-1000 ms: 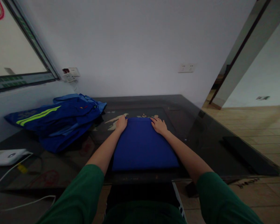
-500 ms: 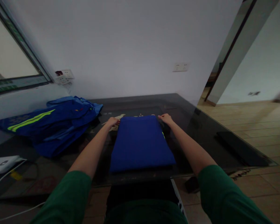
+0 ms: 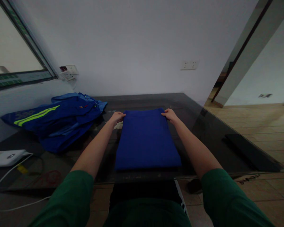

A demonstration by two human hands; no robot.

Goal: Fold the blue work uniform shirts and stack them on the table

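A blue garment [image 3: 147, 142], folded into a long rectangle, lies on the dark table [image 3: 201, 148] in front of me. My left hand [image 3: 118, 117] pinches its far left corner. At the far right corner, my right hand [image 3: 169, 114] is closed on the cloth with thumb and fingers together. The cloth's near edge lies close to the table's front edge. What kind of garment it is does not show in this fold.
A heap of blue clothing [image 3: 66, 121] with yellow reflective stripes lies at the left. Nearer stands a white device [image 3: 8, 157] with a cable. A dark flat object [image 3: 251, 153] rests at the table's right edge. Sockets [image 3: 189, 65] sit on the wall behind.
Both hands have moved a little farther away, and the garment's far edge now reaches farther back. The yellow-green strip at its right side no longer shows. My view has shifted slightly.
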